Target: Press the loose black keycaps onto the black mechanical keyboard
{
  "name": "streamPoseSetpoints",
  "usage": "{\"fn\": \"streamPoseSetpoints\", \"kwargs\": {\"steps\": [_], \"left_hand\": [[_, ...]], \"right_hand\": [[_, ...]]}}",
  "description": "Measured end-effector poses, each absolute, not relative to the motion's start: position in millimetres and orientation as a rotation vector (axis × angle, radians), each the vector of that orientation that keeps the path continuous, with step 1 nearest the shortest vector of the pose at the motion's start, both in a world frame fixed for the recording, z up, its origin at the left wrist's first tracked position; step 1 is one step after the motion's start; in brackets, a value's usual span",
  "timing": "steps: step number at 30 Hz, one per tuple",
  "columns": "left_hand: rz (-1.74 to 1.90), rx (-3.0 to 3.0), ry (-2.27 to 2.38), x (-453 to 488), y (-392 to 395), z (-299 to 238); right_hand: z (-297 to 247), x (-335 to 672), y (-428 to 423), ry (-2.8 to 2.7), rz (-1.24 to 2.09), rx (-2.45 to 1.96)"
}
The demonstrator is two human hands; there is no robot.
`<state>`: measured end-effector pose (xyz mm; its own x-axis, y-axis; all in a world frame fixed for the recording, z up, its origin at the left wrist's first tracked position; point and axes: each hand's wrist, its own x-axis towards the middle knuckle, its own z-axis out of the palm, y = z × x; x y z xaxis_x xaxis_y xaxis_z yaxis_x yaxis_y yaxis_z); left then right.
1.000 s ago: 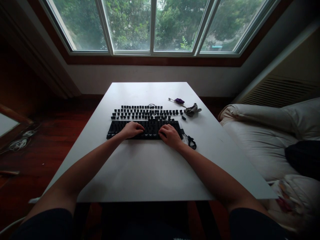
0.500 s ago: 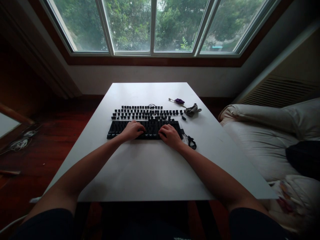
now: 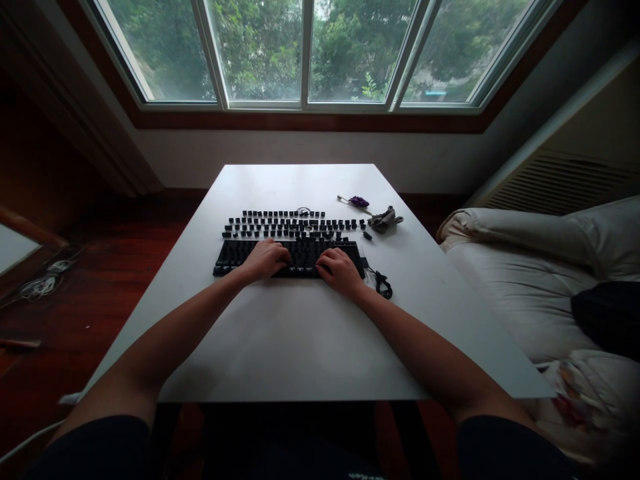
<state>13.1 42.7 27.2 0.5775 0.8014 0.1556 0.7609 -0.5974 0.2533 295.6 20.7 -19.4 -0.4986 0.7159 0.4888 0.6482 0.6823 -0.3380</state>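
Note:
A black keyboard (image 3: 234, 257) lies on a white table (image 3: 300, 333). My left hand (image 3: 265, 260) rests on its middle with the fingers curled under and pointing right. My right hand (image 3: 340, 270) lies on the keyboard's right part, fingers curled toward the left. The two hands are a short gap apart. What the fingers press or pinch is hidden beneath them. Just behind the keyboard, several loose black keycaps (image 3: 280, 225) lie in neat rows.
A purple-tipped tool (image 3: 359, 201) and a crumpled grey cloth (image 3: 386, 219) lie at the table's back right. A black cable (image 3: 383, 285) curls beside the keyboard's right end. Pale bedding (image 3: 525, 267) borders the table on the right. Wires (image 3: 40, 285) lie on the wooden floor at left.
My left hand has crept slightly to the right on the keyboard. My right hand has barely shifted, and nothing else moved.

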Motion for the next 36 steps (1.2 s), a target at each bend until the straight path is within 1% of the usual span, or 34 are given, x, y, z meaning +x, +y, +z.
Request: {"fn": "streamPoseSetpoints", "kwargs": {"steps": [8,14,17,24,36], "left_hand": [[0.405,2.651,1.346,13.4,37.7,24.8],[0.645,2.712,1.5,14.2,11.3,6.4],[0.711,2.796,1.461,10.4,0.0,-0.4],[0.754,2.939,1.34,3.9,-7.2,-10.2],[0.757,2.884,1.404,6.5,-10.5,-14.2]], "right_hand": [[-20.7,294.6,21.4,-2.286,0.14,-1.068],[-20.0,295.2,21.6,-2.293,0.141,-1.065],[-20.8,294.8,21.9,-2.29,0.14,-1.064],[-21.8,293.1,22.1,-2.288,0.123,-1.05],[-21.1,293.0,20.0,-2.284,0.112,-1.055]]}}
